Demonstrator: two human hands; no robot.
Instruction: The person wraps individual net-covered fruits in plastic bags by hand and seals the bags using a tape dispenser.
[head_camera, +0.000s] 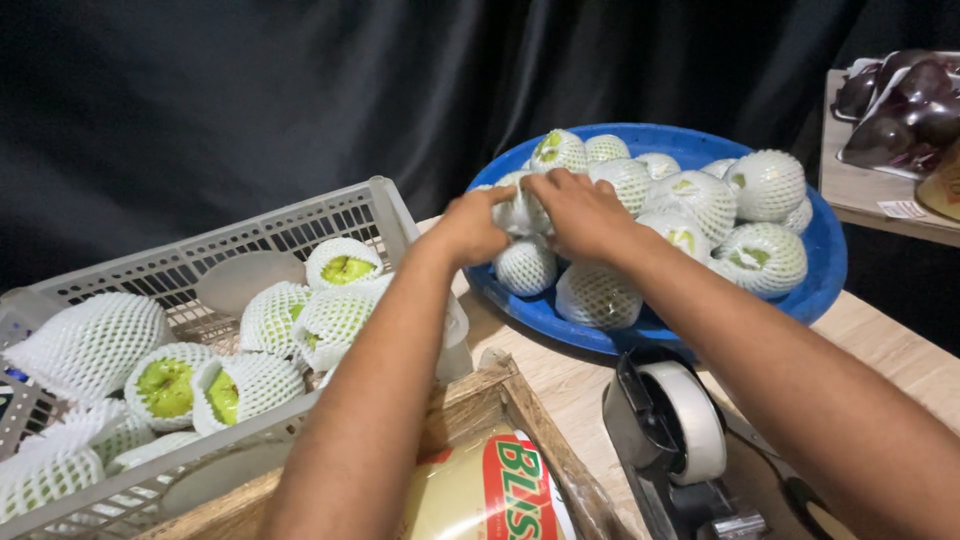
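Observation:
A blue round tray (825, 262) on the wooden table holds several green fruits wrapped in white foam net sleeves. My left hand (470, 226) and my right hand (578, 212) meet over the tray's left part, both closed on one wrapped fruit (519, 210) held just above the others. More wrapped fruits (766, 257) fill the tray to the right. At the left a grey plastic crate (270, 232) holds several more netted green fruits (342, 267) and empty foam sleeves (88, 342).
A tape dispenser (672, 425) with a white roll stands at the front right of the table. A wooden box (535, 430) with a yellow and red package (487, 493) sits below my left arm. Dark bagged items (905, 108) lie on another table at the far right. Black curtain behind.

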